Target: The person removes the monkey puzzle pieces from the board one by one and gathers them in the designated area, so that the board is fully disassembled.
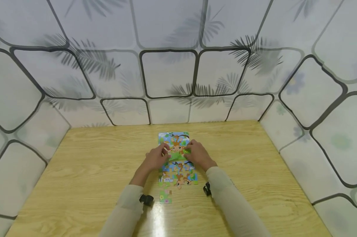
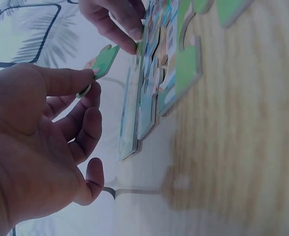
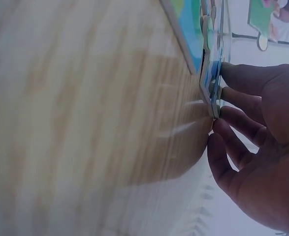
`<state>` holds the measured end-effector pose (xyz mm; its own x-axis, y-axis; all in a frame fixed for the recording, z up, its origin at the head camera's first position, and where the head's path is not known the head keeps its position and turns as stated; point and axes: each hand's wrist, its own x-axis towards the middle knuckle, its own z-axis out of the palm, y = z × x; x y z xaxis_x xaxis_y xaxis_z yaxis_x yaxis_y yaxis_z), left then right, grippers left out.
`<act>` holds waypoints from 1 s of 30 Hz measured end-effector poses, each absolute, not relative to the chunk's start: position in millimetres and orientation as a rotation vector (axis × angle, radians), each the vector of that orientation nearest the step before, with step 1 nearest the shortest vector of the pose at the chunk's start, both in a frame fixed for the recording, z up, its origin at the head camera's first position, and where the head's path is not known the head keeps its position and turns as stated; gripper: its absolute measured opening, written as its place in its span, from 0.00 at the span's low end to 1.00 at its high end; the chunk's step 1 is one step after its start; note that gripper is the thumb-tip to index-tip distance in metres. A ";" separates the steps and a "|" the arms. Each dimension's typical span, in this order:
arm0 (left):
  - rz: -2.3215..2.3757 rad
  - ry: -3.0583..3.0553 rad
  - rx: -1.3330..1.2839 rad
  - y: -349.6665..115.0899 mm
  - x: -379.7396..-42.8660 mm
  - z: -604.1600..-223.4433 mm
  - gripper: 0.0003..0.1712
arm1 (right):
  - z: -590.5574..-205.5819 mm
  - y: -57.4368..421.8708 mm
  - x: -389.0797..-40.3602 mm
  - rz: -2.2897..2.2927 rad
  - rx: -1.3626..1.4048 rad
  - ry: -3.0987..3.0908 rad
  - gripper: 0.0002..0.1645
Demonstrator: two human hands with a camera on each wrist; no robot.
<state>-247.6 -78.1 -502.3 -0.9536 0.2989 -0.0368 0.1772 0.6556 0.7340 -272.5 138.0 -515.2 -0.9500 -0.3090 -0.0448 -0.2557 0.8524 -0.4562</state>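
My left hand (image 1: pixel 157 157) pinches a green jigsaw puzzle piece (image 2: pixel 105 63) between thumb and fingers, raised above the upper puzzle picture. That upper picture (image 1: pixel 174 135) shows monkeys, blue sky and a green lower strip. At its right edge is my right hand (image 1: pixel 198 154), with fingertips (image 3: pixel 227 73) resting along the border. Just below lies a second, partly joined jigsaw (image 1: pixel 181 167) with a ragged lower edge, its upper left partly covered by the left hand. Nearer to me, green and pink jigsaw pieces (image 1: pixel 165 197) lie below its left side.
A wood-grain table (image 1: pixel 240 148) extends on both sides of the puzzles. Patterned walls (image 1: pixel 169 75) with dark outlines and leaf prints stand behind it and at both sides. Dark bands (image 1: pixel 146 199) circle both sleeves near the wrists.
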 end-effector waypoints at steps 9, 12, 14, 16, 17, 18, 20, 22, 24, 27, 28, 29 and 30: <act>1.203 2.651 0.536 -80.2 -217.4 -504.2 0.08 | -516.7 137.1 -271.4 -0.675 -0.469 2.922 0.22; 1.164 2.639 0.625 -77.6 -207.7 -504.5 0.06 | -517.5 137.3 -272.0 -0.668 -0.463 2.934 0.22; 1.122 2.640 0.665 -76.1 -201.5 -503.5 0.05 | -518.2 137.3 -272.6 -0.662 -0.453 2.935 0.22; 1.090 2.634 0.692 -75.2 -195.6 -501.8 0.05 | -518.3 137.3 -272.8 -0.667 -0.450 2.932 0.22; 1.074 2.625 0.704 -74.9 -192.8 -501.1 0.05 | -518.4 137.3 -273.0 -0.661 -0.449 2.929 0.22; 1.064 2.607 0.713 -74.7 -190.0 -500.1 0.05 | -518.3 137.3 -273.0 -0.658 -0.445 2.926 0.22; 1.039 2.576 0.744 -74.4 -185.7 -499.6 0.06 | -517.9 137.3 -272.9 -0.658 -0.436 2.924 0.22; 1.012 2.544 0.775 -73.8 -182.6 -499.8 0.06 | -517.2 137.4 -272.8 -0.666 -0.421 2.929 0.22; 0.983 2.520 0.801 -72.8 -180.4 -500.3 0.06 | -516.5 137.6 -272.6 -0.669 -0.409 2.932 0.22; 0.927 2.519 0.831 -71.3 -177.9 -501.7 0.07 | -516.5 137.6 -272.2 -0.659 -0.404 2.934 0.22; 0.908 2.526 0.840 -70.9 -177.1 -502.0 0.07 | -516.5 137.5 -272.0 -0.657 -0.404 2.930 0.22; 0.884 2.541 0.847 -70.4 -176.5 -502.5 0.08 | -516.6 137.2 -271.9 -0.654 -0.407 2.927 0.22; 0.860 2.560 0.852 -70.0 -175.9 -503.1 0.08 | -516.7 137.0 -271.8 -0.654 -0.410 2.926 0.22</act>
